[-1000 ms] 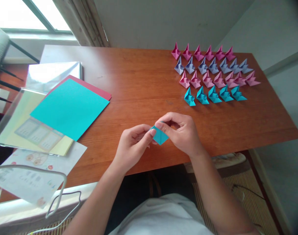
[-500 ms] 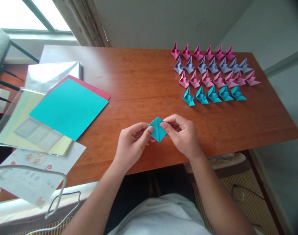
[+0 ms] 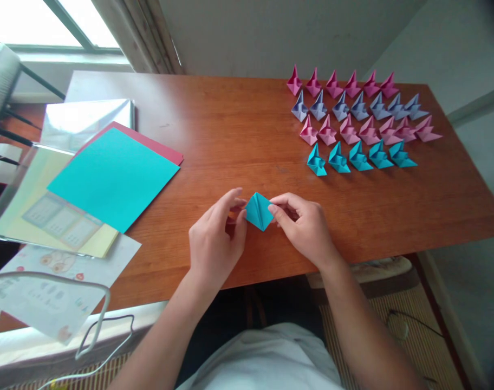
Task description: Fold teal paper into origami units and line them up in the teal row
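Right hand [image 3: 306, 227] pinching paper [image 3: 259, 212], left hand [image 3: 214, 235] (seemingly) part-open

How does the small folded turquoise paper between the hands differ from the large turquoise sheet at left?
The small folded paper is creased down its middle; the large sheet looks smooth. The paper is pinched in the right hand; the sheet lies over a red one. Both are turquoise.
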Demonstrator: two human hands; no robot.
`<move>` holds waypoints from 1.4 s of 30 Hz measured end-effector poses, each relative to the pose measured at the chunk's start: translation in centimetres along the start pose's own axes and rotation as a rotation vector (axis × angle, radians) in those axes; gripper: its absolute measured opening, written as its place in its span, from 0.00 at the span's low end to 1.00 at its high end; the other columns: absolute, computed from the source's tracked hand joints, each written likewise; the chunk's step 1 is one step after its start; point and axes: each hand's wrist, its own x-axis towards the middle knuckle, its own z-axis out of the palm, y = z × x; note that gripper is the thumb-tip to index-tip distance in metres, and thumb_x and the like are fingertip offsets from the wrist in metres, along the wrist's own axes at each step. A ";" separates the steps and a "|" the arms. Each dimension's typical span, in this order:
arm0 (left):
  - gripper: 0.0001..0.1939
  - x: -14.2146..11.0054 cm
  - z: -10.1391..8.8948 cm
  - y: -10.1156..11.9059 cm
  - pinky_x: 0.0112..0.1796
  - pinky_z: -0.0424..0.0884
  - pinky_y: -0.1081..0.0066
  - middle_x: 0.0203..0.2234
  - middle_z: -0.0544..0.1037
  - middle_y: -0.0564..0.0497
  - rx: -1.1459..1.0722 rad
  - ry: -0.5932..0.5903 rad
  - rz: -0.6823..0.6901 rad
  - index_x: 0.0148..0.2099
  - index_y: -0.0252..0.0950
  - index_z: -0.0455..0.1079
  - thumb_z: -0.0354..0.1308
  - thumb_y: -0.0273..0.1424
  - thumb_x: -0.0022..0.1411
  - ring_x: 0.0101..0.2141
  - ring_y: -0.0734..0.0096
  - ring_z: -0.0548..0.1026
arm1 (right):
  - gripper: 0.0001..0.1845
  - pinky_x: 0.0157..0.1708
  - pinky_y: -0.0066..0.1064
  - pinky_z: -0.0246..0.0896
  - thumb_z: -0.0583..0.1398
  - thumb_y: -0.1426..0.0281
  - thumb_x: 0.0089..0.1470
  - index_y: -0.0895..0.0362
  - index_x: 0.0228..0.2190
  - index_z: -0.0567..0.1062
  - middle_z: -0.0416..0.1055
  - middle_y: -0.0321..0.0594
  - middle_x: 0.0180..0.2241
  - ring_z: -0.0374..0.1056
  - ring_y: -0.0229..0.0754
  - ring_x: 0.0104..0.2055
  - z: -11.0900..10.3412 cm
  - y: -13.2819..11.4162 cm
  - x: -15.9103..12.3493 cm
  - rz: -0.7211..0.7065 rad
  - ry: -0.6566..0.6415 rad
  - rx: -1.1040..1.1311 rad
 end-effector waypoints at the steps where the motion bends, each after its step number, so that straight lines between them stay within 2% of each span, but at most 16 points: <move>1: 0.16 -0.1 0.0 0.0 0.40 0.77 0.70 0.43 0.82 0.46 0.129 0.059 0.081 0.56 0.36 0.72 0.60 0.26 0.67 0.38 0.67 0.81 | 0.07 0.31 0.30 0.64 0.61 0.66 0.64 0.55 0.36 0.78 0.78 0.35 0.29 0.72 0.37 0.29 0.0 -0.1 0.1 -0.021 0.002 -0.052; 3: 0.15 -0.3 -0.2 -0.1 0.45 0.76 0.66 0.46 0.81 0.44 0.278 0.119 0.254 0.53 0.36 0.74 0.61 0.23 0.65 0.43 0.63 0.80 | 0.06 0.30 0.30 0.61 0.61 0.70 0.63 0.55 0.33 0.78 0.76 0.34 0.28 0.70 0.36 0.28 0.0 -0.2 0.2 -0.068 0.012 -0.157; 4: 0.14 -0.4 -0.3 -0.1 0.46 0.76 0.66 0.45 0.80 0.44 0.301 0.107 0.338 0.51 0.36 0.75 0.61 0.21 0.64 0.44 0.63 0.79 | 0.06 0.30 0.30 0.60 0.62 0.71 0.62 0.55 0.32 0.78 0.75 0.34 0.27 0.69 0.36 0.28 0.0 -0.3 0.3 -0.091 0.011 -0.208; 6: 0.13 -0.6 -0.5 -0.2 0.47 0.76 0.65 0.44 0.80 0.44 0.306 0.034 0.471 0.50 0.35 0.75 0.60 0.19 0.64 0.43 0.62 0.78 | 0.06 0.32 0.31 0.60 0.63 0.73 0.61 0.56 0.30 0.78 0.74 0.35 0.27 0.68 0.38 0.30 0.0 -0.5 0.4 -0.134 -0.001 -0.294; 9: 0.12 -0.7 -0.7 -0.7 0.46 0.77 0.62 0.46 0.81 0.43 0.327 -0.099 0.552 0.49 0.32 0.74 0.58 0.18 0.65 0.44 0.60 0.78 | 0.05 0.35 0.33 0.61 0.63 0.74 0.60 0.56 0.31 0.78 0.73 0.37 0.29 0.69 0.41 0.34 0.0 -0.4 0.6 -0.184 -0.017 -0.382; 14: 0.12 -0.5 -0.6 -1.6 0.49 0.78 0.60 0.48 0.81 0.43 0.352 -0.193 0.598 0.52 0.30 0.74 0.57 0.21 0.68 0.47 0.58 0.78 | 0.02 0.42 0.37 0.65 0.64 0.73 0.61 0.56 0.36 0.78 0.75 0.40 0.35 0.69 0.46 0.40 0.0 0.3 0.4 -0.251 0.001 -0.466; 17: 0.12 -0.4 -0.7 -1.8 0.50 0.79 0.60 0.50 0.82 0.44 0.374 -0.219 0.629 0.52 0.30 0.75 0.56 0.21 0.69 0.47 0.58 0.79 | 0.06 0.45 0.39 0.66 0.61 0.73 0.63 0.56 0.41 0.78 0.74 0.42 0.37 0.69 0.47 0.42 -0.2 0.7 0.1 -0.317 0.008 -0.490; 20: 0.13 -0.4 -0.9 -1.8 0.50 0.79 0.61 0.49 0.82 0.43 0.414 -0.235 0.676 0.52 0.27 0.75 0.53 0.21 0.70 0.47 0.58 0.79 | 0.08 0.46 0.39 0.67 0.60 0.72 0.65 0.55 0.43 0.79 0.74 0.43 0.39 0.69 0.47 0.43 -0.8 1.0 -0.3 -0.401 -0.066 -0.512; 24: 0.14 -0.3 -1.1 -1.7 0.52 0.79 0.61 0.50 0.82 0.42 0.473 -0.243 0.729 0.51 0.25 0.76 0.51 0.21 0.71 0.49 0.56 0.78 | 0.13 0.45 0.40 0.68 0.64 0.66 0.62 0.57 0.48 0.78 0.73 0.46 0.42 0.69 0.48 0.44 -1.8 1.0 -0.4 -0.480 -0.220 -0.542; 29: 0.13 -0.1 -1.2 -1.4 0.54 0.77 0.62 0.48 0.82 0.41 0.504 -0.245 0.777 0.50 0.24 0.76 0.52 0.20 0.69 0.48 0.57 0.78 | 0.14 0.45 0.40 0.68 0.63 0.63 0.63 0.57 0.47 0.78 0.74 0.46 0.43 0.68 0.48 0.44 -2.4 0.7 0.1 -0.517 -0.290 -0.567; 35: 0.08 0.1 -0.8 -1.3 0.49 0.78 0.63 0.44 0.82 0.43 0.354 -0.197 0.678 0.47 0.28 0.76 0.61 0.24 0.66 0.43 0.60 0.77 | 0.15 0.44 0.39 0.67 0.59 0.61 0.67 0.57 0.46 0.79 0.75 0.46 0.42 0.69 0.47 0.42 -2.2 0.8 0.3 -0.512 -0.271 -0.563; 42: 0.07 0.4 -0.6 -1.6 0.43 0.78 0.66 0.42 0.82 0.47 0.335 -0.207 0.611 0.47 0.32 0.76 0.59 0.23 0.68 0.40 0.64 0.78 | 0.11 0.42 0.37 0.67 0.59 0.64 0.67 0.55 0.43 0.80 0.75 0.43 0.39 0.70 0.45 0.41 -1.5 1.0 0.0 -0.473 -0.176 -0.487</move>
